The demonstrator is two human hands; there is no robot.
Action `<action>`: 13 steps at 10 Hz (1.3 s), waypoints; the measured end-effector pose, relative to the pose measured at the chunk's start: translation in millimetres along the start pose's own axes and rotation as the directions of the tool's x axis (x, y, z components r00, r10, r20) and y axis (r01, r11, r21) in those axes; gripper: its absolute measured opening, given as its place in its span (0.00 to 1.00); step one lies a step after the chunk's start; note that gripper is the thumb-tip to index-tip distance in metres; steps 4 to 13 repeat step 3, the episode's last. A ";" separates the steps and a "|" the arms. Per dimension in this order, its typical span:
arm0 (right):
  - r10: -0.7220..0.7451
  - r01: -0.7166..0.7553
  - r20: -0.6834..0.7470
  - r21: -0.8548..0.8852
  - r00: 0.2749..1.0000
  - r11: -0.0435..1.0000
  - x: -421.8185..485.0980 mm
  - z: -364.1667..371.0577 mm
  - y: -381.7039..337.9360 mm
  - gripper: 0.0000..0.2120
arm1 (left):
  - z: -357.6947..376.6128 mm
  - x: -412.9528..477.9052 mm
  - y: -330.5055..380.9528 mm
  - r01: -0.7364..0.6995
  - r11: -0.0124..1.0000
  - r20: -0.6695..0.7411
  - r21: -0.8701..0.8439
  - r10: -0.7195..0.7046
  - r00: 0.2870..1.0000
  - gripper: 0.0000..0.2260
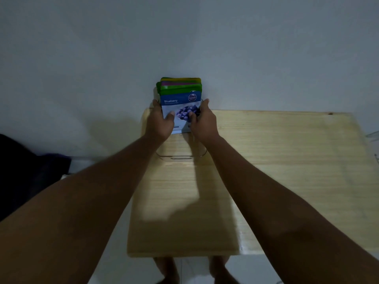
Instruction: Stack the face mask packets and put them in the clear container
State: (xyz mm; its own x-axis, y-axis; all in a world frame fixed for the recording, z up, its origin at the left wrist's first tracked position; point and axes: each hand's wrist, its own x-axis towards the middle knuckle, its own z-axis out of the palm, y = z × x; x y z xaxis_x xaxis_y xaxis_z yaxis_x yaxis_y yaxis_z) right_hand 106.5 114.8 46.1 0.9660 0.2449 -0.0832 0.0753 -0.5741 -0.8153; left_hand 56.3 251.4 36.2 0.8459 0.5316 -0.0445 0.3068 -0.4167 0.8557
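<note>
A stack of face mask packets (180, 99) stands upright at the far left of the wooden table, a blue "Blueberry" packet in front and green and purple ones behind. My left hand (161, 121) grips the stack's left edge with the thumb on the front packet. Opposite it, my right hand (202, 119) grips the right edge, thumb also on the front. The clear container (180, 156) lies just under and in front of the stack; its near rim shows as a faint outline. The bottom of the stack seems to be inside it, though the hands hide the exact contact.
The light wooden table (276, 171) stretches to the right and toward me. A white wall rises directly behind the stack. Dark fabric (30, 171) lies on the left beside the table. A clear object (374, 136) pokes in at the right edge. My feet show below the table's near edge.
</note>
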 end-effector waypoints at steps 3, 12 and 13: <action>0.022 -0.022 -0.004 0.013 1.000 1.000 -7.6 -10.2 -5.9 0.31 | -4.0 1.6 -7.3 0.021 0.997 0.006 -0.075 -0.020 1.000 0.28; 0.022 -0.022 -0.004 0.013 1.000 1.000 -7.6 -10.2 -5.9 0.31 | -4.0 1.6 -7.3 0.021 0.997 0.006 -0.075 -0.020 1.000 0.28; 0.022 -0.022 -0.004 0.013 1.000 1.000 -7.6 -10.2 -5.9 0.31 | -4.0 1.6 -7.3 0.021 0.997 0.006 -0.075 -0.020 1.000 0.28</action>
